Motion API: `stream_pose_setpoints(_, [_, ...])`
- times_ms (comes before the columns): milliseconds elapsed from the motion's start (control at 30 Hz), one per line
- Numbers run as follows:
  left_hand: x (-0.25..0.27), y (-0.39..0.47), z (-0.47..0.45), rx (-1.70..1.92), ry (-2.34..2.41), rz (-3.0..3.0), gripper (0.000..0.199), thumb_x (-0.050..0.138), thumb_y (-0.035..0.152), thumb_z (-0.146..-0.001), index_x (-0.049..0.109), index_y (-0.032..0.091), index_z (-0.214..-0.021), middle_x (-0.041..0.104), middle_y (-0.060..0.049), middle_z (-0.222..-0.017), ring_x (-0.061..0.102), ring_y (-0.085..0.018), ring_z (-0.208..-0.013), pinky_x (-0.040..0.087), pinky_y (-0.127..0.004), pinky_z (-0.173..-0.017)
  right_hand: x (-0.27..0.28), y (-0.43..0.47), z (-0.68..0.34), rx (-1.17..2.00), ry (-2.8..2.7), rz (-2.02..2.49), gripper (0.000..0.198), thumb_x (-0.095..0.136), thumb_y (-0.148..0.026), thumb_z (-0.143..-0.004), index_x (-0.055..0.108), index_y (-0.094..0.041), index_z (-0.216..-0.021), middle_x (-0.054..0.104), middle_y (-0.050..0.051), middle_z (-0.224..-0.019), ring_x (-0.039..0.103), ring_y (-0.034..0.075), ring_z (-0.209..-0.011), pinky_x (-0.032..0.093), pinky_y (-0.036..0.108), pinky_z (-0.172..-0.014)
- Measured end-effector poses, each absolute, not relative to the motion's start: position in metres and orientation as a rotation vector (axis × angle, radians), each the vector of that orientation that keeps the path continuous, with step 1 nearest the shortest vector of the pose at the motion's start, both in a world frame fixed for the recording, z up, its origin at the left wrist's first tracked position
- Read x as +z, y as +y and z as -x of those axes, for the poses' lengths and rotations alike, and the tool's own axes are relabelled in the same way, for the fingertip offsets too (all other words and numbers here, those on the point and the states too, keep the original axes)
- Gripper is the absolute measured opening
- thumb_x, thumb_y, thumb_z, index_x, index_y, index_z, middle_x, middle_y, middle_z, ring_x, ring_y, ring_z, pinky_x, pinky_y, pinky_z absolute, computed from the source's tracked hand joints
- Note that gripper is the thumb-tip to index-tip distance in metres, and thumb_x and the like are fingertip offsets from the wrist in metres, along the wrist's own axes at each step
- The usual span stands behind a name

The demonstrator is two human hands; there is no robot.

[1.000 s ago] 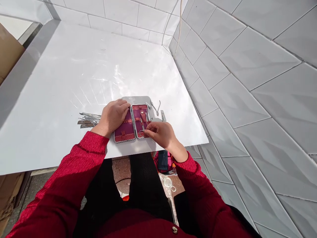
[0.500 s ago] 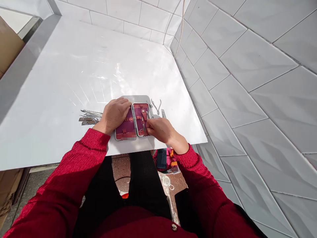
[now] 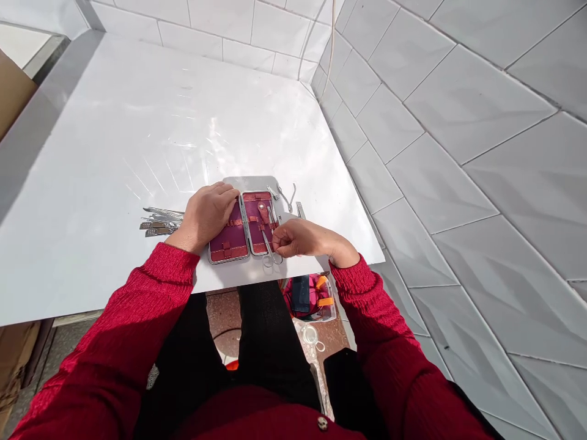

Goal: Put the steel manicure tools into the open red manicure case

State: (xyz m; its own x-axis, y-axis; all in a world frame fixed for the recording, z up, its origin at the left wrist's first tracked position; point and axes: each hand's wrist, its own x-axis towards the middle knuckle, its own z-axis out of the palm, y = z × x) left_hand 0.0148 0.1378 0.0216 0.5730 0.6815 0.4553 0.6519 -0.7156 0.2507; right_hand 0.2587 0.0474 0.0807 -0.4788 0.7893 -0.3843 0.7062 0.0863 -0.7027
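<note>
Scissors (image 3: 266,243) lower in right hand (image 3: 300,237) (curled)

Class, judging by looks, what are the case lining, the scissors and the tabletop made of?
Case lining: perhaps leatherette, satiny purple with gleaming red bands.
Scissors: likely polished steel; silvery.
Tabletop: plastic or laminate, unclear; smooth, glossy white with reflections.

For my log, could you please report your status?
Left hand on open case. Right hand at scissors, grip unclear. Scissors past case's near edge. Nippers beyond right hand.
</note>
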Motion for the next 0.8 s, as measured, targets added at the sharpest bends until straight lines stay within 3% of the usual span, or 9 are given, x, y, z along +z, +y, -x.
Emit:
stream_pose_setpoints(267, [0.023,0.137,-0.013,0.830,1.175,-2.748,0.038,0.037,0.028,-0.108,0.075,0.023,-0.104,0.076,-0.008,-0.101,0.070,-0.026,-0.096,0.057,-0.040,-0.077,0.071,0.039,-0.311,1.457,-1.874,1.664,0.007,0.057,-0.024,-0.069,0.062,-0.019,-0.070,0.051,-0.007,-0.057,0.043,0.009,-0.051,0.036,0.025,-0.055])
stream_pose_setpoints(400, [0.021,0.137,-0.012,0.845,1.215,-2.738,0.037,0.039,0.030,-0.108,0.075,0.023,-0.105,0.076,-0.008,-0.104,0.071,-0.026,-0.094,0.056,-0.039,-0.073,0.063,0.050,-0.326,1.228,-1.789,1.751,0.008,0.059,-0.026,-0.071,0.064,-0.019,-0.072,0.056,-0.005,-0.063,0.048,0.011,-0.056,0.038,0.025,-0.057])
stream_pose_setpoints(600, [0.024,0.136,-0.012,0.805,1.181,-2.753,0.035,0.039,0.025,-0.107,0.074,0.020,-0.106,0.075,-0.009,-0.103,0.069,-0.026,-0.093,0.055,-0.040,-0.075,0.061,0.051,-0.304,0.559,-1.907,1.968,0.011,0.060,-0.016,-0.079,0.059,-0.021,-0.068,0.061,-0.003,-0.063,0.050,0.013,-0.060,0.032,0.027,-0.062])
stream_pose_setpoints(800, [0.026,0.135,-0.013,0.807,1.185,-2.773,0.034,0.040,0.024,-0.107,0.073,0.021,-0.101,0.074,-0.009,-0.098,0.069,-0.026,-0.093,0.055,-0.040,-0.077,0.060,0.062,-0.268,0.605,-1.856,1.833,0.023,0.067,-0.036,-0.092,0.066,-0.020,-0.076,0.061,-0.003,-0.062,0.053,0.014,-0.062,0.034,0.027,-0.064])
